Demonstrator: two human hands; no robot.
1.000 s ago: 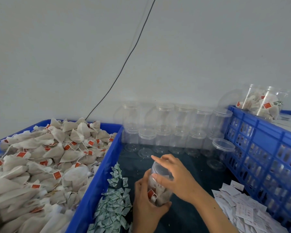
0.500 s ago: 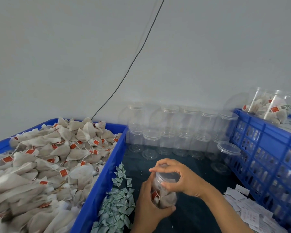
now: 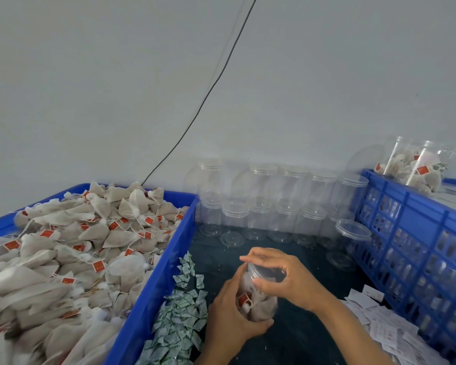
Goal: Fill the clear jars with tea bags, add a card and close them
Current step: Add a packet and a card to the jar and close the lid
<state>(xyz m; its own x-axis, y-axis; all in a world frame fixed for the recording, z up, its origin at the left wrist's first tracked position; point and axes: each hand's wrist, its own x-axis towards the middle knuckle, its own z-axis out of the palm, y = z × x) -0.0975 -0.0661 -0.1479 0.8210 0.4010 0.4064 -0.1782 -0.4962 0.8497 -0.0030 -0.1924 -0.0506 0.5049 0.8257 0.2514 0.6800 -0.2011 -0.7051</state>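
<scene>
At the far left a blue tray (image 3: 153,293) is heaped with tea bags (image 3: 71,248), each with a small red tag. Just right of its wall, a pile of small green-and-white packets (image 3: 179,312) lies on the dark mat (image 3: 308,335). Behind them, against the wall, empty clear jars (image 3: 271,206) stand in two rows with their lids on, and a black cable (image 3: 208,93) runs up the wall above.

In the middle foreground the left hand (image 3: 229,314) wraps its fingers round the lower body of a clear jar (image 3: 258,301) packed with tea bags, holding it tilted above the mat. The right hand (image 3: 282,275) curls over the jar's top, fingers and thumb gripping the clear lid (image 3: 263,271) at its rim.

To the right, white cards (image 3: 379,327) lie scattered on the mat beside a blue crate (image 3: 411,233). On top of the crate, at the far right, filled jars (image 3: 416,164) lie on their sides.
</scene>
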